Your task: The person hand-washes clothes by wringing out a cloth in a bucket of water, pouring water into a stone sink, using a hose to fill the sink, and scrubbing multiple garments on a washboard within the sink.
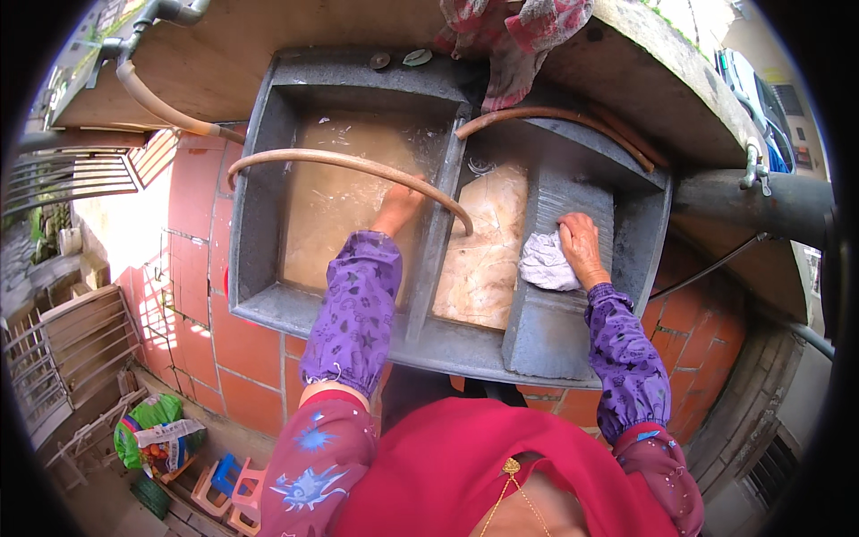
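Observation:
A grey stone laundry sink [322, 322] with two basins lies before me. In its left basin is cloudy water [342, 221]. My left hand [402, 201] reaches low over this water, close to the divider [439, 221], partly behind a brown hose [362, 168]; its fingers are not clear enough to show whether they hold anything. On the ribbed washboard [570, 184] at the right, my right hand [582, 245] has its fingers curled over the edge of a bunched, wet-looking white cloth [547, 262]. The hose's end hangs over the right basin's tan, cracked-looking bottom [483, 255].
A second brown hose [557, 114] curves along the back rim. A red and white checked cloth [517, 40] hangs over the wall behind. Taps stand at the left [114, 47] and right [753, 164]. Small plastic stools [228, 476] sit low at left on the floor.

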The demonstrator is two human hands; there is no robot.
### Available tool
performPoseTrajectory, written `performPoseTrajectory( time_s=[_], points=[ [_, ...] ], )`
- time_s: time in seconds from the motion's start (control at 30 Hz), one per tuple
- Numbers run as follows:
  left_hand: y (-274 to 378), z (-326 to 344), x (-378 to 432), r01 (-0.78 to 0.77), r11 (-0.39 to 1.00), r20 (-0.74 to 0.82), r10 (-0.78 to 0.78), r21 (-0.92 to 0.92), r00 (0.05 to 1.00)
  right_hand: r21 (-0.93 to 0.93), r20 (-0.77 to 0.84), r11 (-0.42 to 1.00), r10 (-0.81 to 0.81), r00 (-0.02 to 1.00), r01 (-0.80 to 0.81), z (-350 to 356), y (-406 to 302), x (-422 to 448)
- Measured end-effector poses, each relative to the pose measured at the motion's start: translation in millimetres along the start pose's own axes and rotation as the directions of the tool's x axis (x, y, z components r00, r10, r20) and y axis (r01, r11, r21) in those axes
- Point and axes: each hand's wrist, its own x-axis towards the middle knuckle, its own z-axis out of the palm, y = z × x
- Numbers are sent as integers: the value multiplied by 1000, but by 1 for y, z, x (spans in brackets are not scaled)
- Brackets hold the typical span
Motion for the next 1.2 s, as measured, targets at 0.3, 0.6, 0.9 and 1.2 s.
performPoseTrajectory(
  time_s=[0.3, 0.6, 0.9, 1.2],
  points=[
    [-21, -116, -126, 129, 906, -495, 97, 403, 864, -96, -124, 925, -377, 918, 367, -7, -148, 219],
    [-42, -225, -183, 366, 694, -631, 163, 620, 758, -105, 29, 994, 20, 999, -17, -27, -187, 236],
    [-92, -248, -181, 311, 780, -536, 37, 544, 843, 629, -24, 744, -272, 962, 226, -44, -309, 105],
    [-68, -246, -173, 396, 772, -517, -103, 498, 850, 250, 560, 705, -664, 494, 664, 208, -282, -11]
  ],
)
